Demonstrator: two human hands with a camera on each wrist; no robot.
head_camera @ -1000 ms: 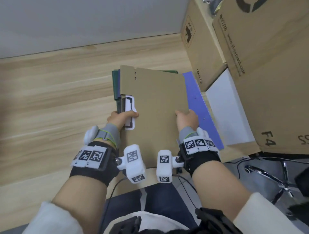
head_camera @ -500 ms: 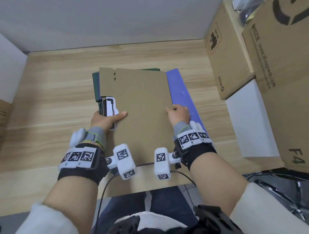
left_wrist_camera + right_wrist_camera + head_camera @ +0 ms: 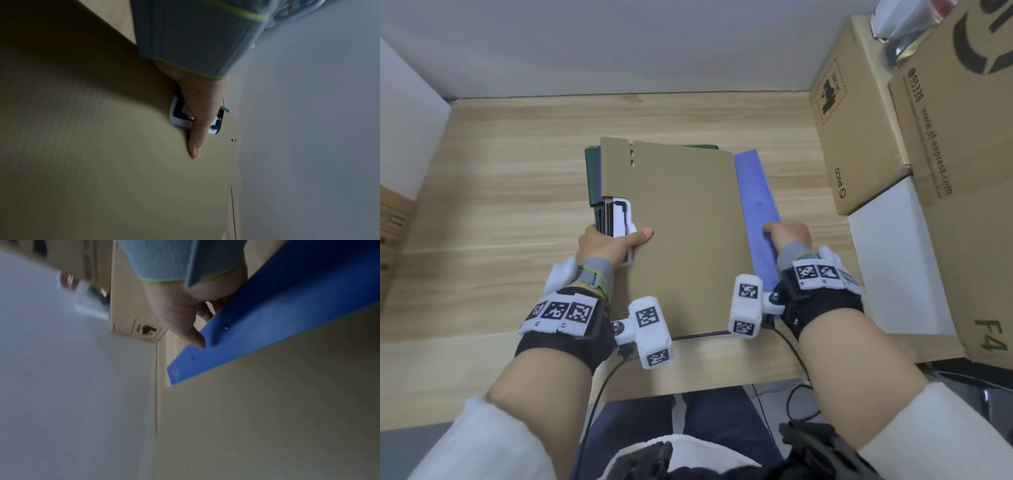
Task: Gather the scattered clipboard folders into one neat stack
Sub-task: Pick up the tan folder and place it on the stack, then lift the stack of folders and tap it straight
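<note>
A tan clipboard folder (image 3: 685, 226) lies on top of a pile on the wooden desk (image 3: 510, 192). Under it a dark green folder (image 3: 592, 178) sticks out at the left and a blue folder (image 3: 756, 205) at the right. My left hand (image 3: 606, 243) grips the pile's left edge at the white clip (image 3: 621, 212), its thumb on the tan cover (image 3: 144, 162). My right hand (image 3: 787, 236) grips the blue folder's (image 3: 277, 321) right edge, thumb on top and fingers curled below it. The lower folders are mostly hidden.
Cardboard boxes (image 3: 859, 130) and a white box (image 3: 893, 260) stand close along the right side of the desk. A grey wall (image 3: 619, 44) closes the back. A cable (image 3: 791, 349) hangs off the near edge by my right wrist.
My right hand has moved off the tan cover to the right and now holds the blue folder's edge. My left hand stays at the clip.
</note>
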